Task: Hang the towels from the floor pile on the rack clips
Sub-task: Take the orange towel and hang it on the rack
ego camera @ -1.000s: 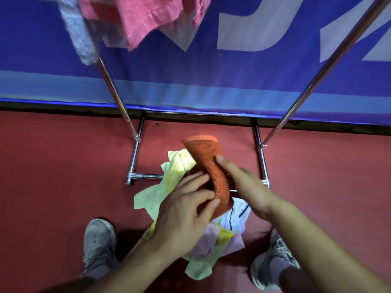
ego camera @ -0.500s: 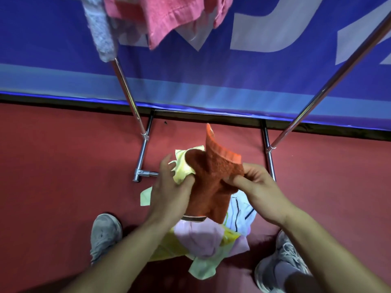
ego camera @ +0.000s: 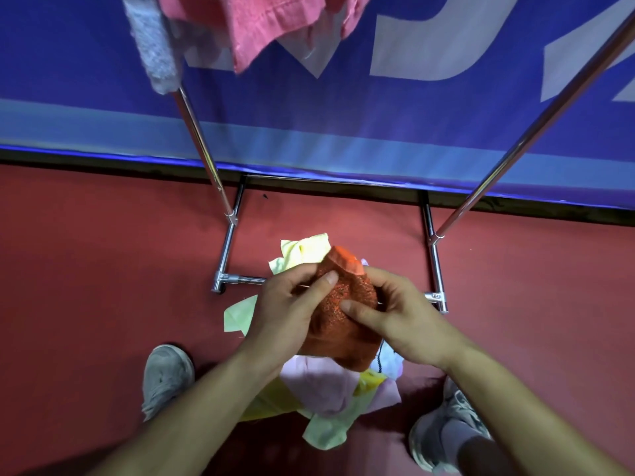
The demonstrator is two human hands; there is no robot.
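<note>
Two towels already hang at top left, a white towel [ego camera: 151, 46] and a pink towel [ego camera: 268, 25], on the rack [ego camera: 194, 132]. The left hand [ego camera: 285, 310] pinches the orange towel [ego camera: 343, 324] with its thumb on the fabric, and the right hand [ego camera: 402, 321] grips the other side. Both hands have drawn together since half a second back, so the cloth is now bunched just above the floor pile [ego camera: 330, 389], no longer stretched upright. Likely hunting for an edge; the lift to a clip has not begun.
</note>
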